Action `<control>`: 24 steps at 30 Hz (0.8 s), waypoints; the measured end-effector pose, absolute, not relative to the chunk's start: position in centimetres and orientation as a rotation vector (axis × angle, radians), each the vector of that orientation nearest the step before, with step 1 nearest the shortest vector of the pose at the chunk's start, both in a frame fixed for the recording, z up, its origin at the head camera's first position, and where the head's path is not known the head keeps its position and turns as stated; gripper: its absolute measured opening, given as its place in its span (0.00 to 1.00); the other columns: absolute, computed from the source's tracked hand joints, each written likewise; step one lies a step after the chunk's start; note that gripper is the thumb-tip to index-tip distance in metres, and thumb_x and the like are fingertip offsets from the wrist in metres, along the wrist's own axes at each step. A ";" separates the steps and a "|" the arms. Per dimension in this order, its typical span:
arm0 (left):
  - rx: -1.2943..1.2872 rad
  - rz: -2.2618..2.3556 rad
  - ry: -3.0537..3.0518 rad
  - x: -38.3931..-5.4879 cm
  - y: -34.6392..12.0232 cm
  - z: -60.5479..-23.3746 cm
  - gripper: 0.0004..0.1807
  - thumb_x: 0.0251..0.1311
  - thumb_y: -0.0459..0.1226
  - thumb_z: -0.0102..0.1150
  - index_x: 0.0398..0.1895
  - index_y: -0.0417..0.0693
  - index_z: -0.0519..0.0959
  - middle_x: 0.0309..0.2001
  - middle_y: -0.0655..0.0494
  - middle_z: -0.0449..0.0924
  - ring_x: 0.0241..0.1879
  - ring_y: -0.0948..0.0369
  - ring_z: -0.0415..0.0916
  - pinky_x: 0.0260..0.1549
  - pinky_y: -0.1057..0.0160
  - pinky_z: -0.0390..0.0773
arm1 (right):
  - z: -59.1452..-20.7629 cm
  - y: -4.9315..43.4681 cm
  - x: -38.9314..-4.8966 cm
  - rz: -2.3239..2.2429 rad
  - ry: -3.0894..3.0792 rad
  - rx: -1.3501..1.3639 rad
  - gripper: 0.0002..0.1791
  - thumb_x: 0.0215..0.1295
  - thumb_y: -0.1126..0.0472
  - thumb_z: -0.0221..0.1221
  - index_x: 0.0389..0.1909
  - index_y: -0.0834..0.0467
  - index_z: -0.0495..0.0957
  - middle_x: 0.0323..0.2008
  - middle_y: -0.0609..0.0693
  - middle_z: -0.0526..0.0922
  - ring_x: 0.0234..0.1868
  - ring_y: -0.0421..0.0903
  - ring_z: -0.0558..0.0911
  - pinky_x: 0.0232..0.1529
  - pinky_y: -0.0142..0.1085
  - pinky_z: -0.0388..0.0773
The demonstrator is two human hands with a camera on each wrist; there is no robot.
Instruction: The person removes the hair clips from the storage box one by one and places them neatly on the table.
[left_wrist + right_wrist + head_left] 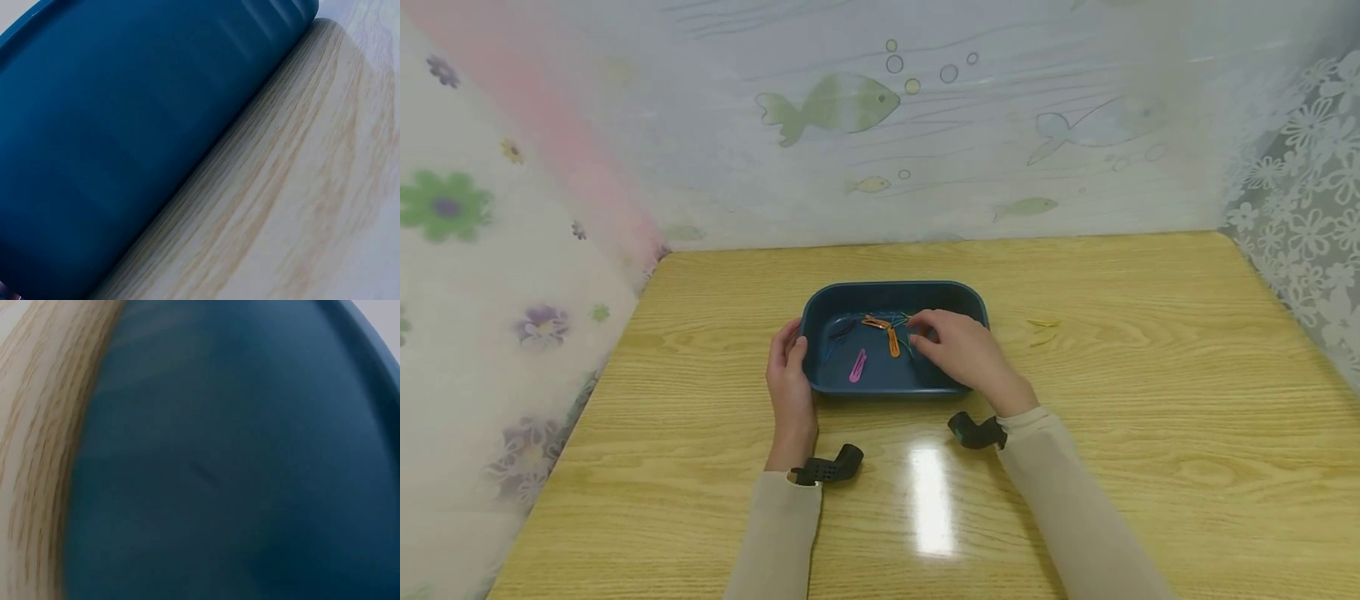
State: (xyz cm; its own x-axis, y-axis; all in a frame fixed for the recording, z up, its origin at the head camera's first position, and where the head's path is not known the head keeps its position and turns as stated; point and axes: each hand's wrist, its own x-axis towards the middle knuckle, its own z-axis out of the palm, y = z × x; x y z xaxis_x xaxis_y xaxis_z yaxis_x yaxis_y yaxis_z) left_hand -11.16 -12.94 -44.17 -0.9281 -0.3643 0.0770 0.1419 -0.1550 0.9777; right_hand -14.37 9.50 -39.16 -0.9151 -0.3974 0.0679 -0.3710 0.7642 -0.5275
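A dark blue plastic bin (891, 391) stands on the table, with several snap hair clips inside. My left hand (786, 375) holds its left end, thumb at the rim and fingers along the outer wall. Reaching over the right front rim, my right hand (958, 346) has bent fingers and a gap between thumb and forefinger, right at some thin green clips (905, 343). Orange clips (893, 342) lie just left of those fingertips. A pink clip (857, 367) is near the front, dark blue clips (842, 328) at the left. Both wrist views show only the bin's outer wall (125, 125) and table.
Two yellow hair clips (1043, 322) lie on the wooden table (1150, 400), right of the bin. Patterned sheets (962, 183) hang behind the table and along its sides. A black wrist camera (831, 467) sits on each wrist, in front of the bin.
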 end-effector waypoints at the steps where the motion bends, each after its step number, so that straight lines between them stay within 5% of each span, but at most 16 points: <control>1: 0.250 -2.145 -1.788 -11.2 -12.9 -44.2 0.17 0.65 0.41 0.44 0.55 0.48 0.68 0.54 0.59 0.68 0.55 0.65 0.62 0.57 0.64 0.58 | -39.2 9.4 -14.4 -0.814 2.915 -0.643 0.15 0.62 0.53 0.53 0.48 0.52 0.76 0.34 0.43 0.78 0.32 0.40 0.75 0.31 0.35 0.71; 19: 0.259 -2.128 -1.809 -11.1 -13.0 -44.0 0.17 0.65 0.41 0.44 0.55 0.50 0.69 0.55 0.59 0.68 0.57 0.67 0.61 0.57 0.64 0.56 | -39.5 8.7 -14.5 -0.472 2.831 -0.657 0.19 0.62 0.54 0.52 0.54 0.49 0.72 0.28 0.41 0.74 0.26 0.40 0.71 0.24 0.34 0.68; 24: 0.265 -2.130 -1.815 -11.1 -12.9 -44.1 0.16 0.65 0.41 0.44 0.55 0.51 0.69 0.54 0.61 0.68 0.57 0.68 0.61 0.57 0.65 0.57 | -39.6 8.6 -14.4 -0.409 2.810 -0.633 0.20 0.62 0.54 0.52 0.56 0.48 0.70 0.41 0.45 0.75 0.32 0.42 0.74 0.28 0.37 0.71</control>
